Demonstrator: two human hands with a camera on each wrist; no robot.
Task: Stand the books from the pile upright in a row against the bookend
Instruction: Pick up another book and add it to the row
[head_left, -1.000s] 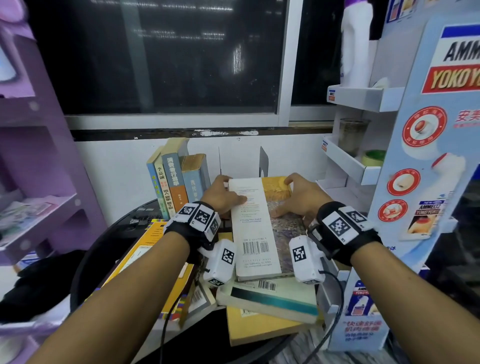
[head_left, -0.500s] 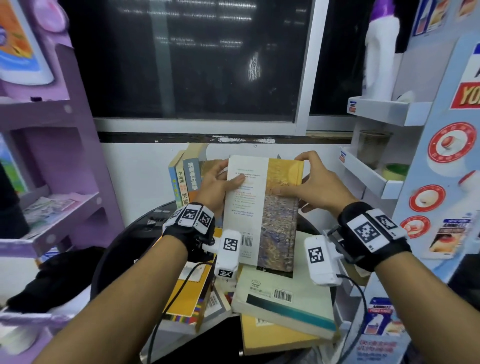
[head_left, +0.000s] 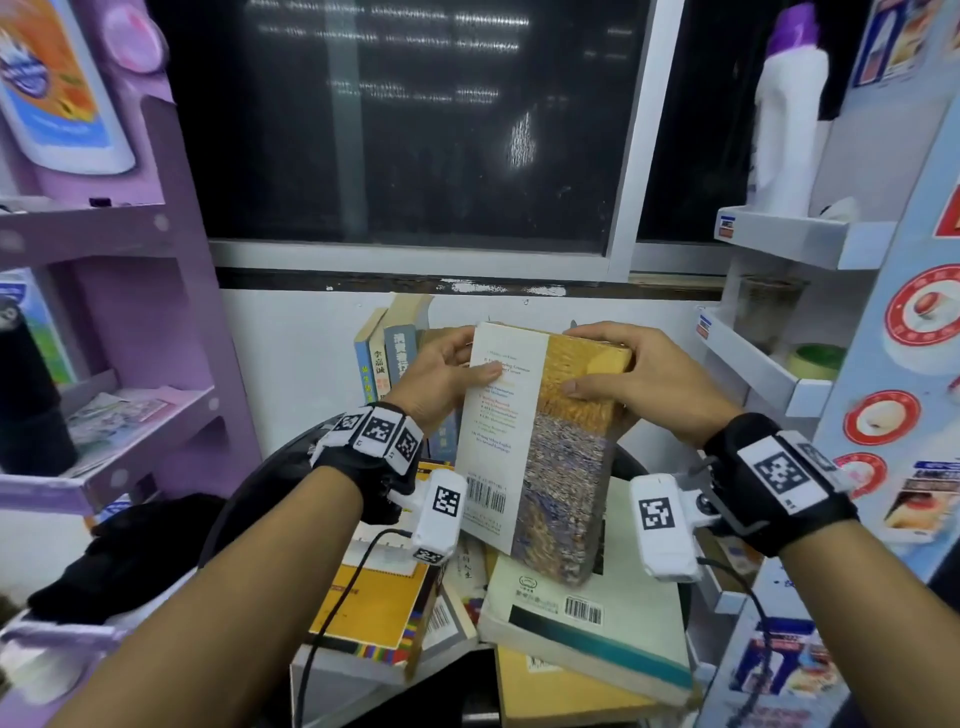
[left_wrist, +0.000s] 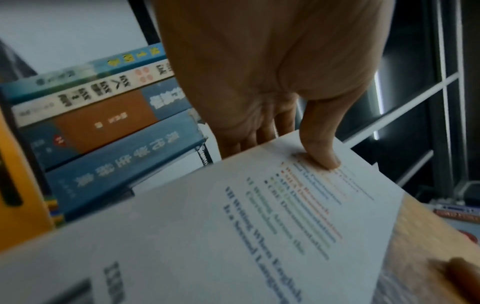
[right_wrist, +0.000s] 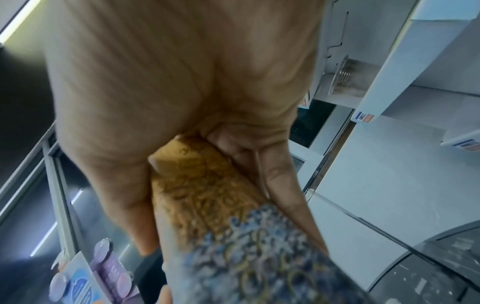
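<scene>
Head view: both hands hold one book (head_left: 540, 447) upright, tilted, above the pile (head_left: 582, 618)
Left hand (head_left: 441, 374): grip closed on its white edge, thumb on cover
Right hand (head_left: 644, 374): grip closed on its yellow spine
Row: upright books (head_left: 387, 358) just behind left hand

Thick paperback (head_left: 540, 441) with white back cover and yellow-purple painted spine, held nearly upright between left hand (head_left: 441, 374) and right hand (head_left: 639, 374), row of standing books (head_left: 387, 358) just behind left hand, pile of flat books (head_left: 587, 618) below both hands
</scene>
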